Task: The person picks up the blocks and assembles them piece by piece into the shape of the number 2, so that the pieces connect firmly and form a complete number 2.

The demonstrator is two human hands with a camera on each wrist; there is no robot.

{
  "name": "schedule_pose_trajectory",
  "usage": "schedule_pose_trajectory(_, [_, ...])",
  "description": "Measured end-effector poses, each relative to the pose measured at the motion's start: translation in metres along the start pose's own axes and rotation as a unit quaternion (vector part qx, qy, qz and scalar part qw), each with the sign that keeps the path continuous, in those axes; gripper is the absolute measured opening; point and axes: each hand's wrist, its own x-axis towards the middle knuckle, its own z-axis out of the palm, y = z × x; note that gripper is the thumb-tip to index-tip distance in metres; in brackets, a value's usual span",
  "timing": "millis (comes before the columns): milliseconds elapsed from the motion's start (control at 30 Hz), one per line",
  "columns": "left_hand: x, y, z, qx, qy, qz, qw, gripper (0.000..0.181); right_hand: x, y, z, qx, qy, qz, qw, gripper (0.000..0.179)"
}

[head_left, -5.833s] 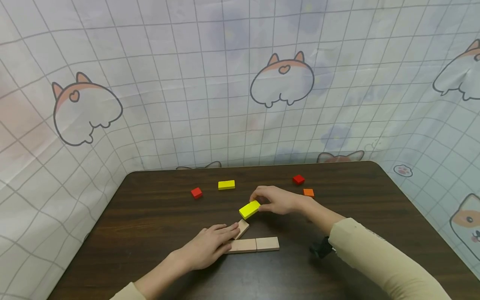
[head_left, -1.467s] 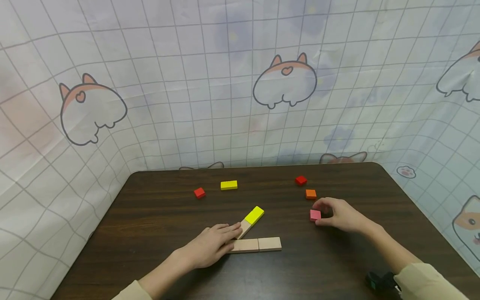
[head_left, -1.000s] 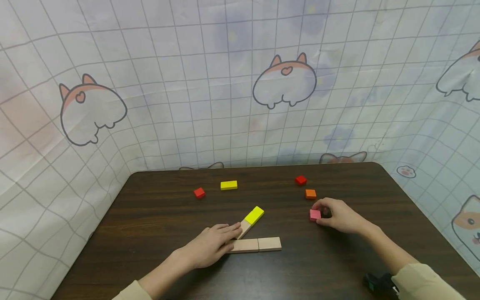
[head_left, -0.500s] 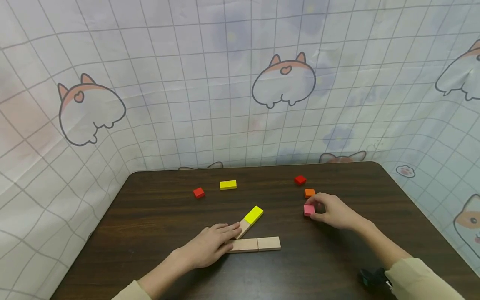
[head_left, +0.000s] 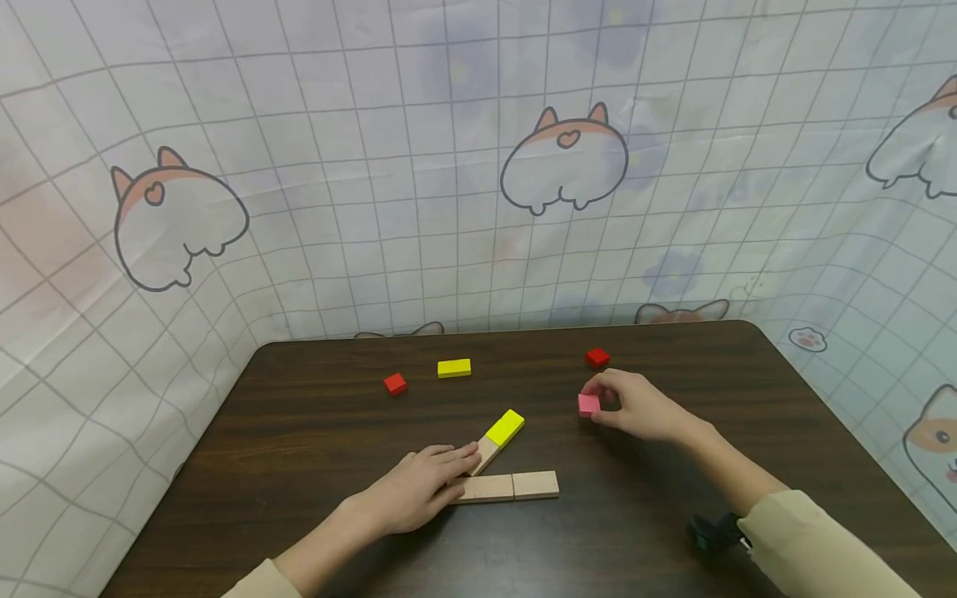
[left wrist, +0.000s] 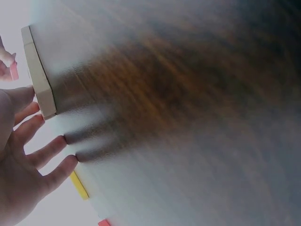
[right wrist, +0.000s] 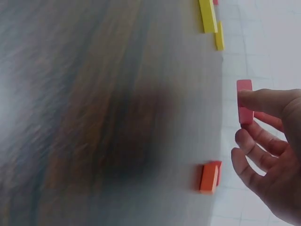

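My right hand (head_left: pixel 635 404) pinches a small pink block (head_left: pixel 588 405) between thumb and fingers; in the right wrist view the pink block (right wrist: pixel 245 115) is up off the table. My left hand (head_left: pixel 419 490) lies with extended fingers over the left ends of the plain wooden blocks, partly hiding them. Two of these, a left one (head_left: pixel 488 488) and a right one (head_left: pixel 536 484), form a straight row. A slanted wooden block (head_left: pixel 486 453) runs up from the fingertips, with a bright yellow block (head_left: pixel 505 428) against its far end.
Farther back on the dark table (head_left: pixel 299 432) lie a second yellow block (head_left: pixel 453 368), a red block (head_left: pixel 395 384) on the left and another red block (head_left: pixel 597 357) on the right. An orange block (right wrist: pixel 209 178), hidden in the head view, shows in the right wrist view.
The yellow block, earlier held in my right hand, now lies against the slanted wooden block. My right hand has taken the pink block and carried it left and back. My left hand stays put.
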Motion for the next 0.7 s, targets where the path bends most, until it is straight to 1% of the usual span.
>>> schedule_pose_trajectory(367, [-0.001,0.001,-0.001,0.0,0.002,0.002,1.0,0.047,0.026,-0.015,0.003,-0.001,-0.008,-0.008,0.9999,0.03])
schedule_pose_trajectory(500, [0.0,0.001,-0.001,0.003,0.003,0.004,1.0,0.047,0.032,-0.02,0.005,0.001,-0.008,-0.021,0.9997,0.029])
schedule_pose_trajectory(700, [0.0,0.0,-0.001,-0.001,0.004,0.005,1.0,0.047,0.04,-0.025,0.011,0.008,-0.008,-0.026,0.9996,0.03])
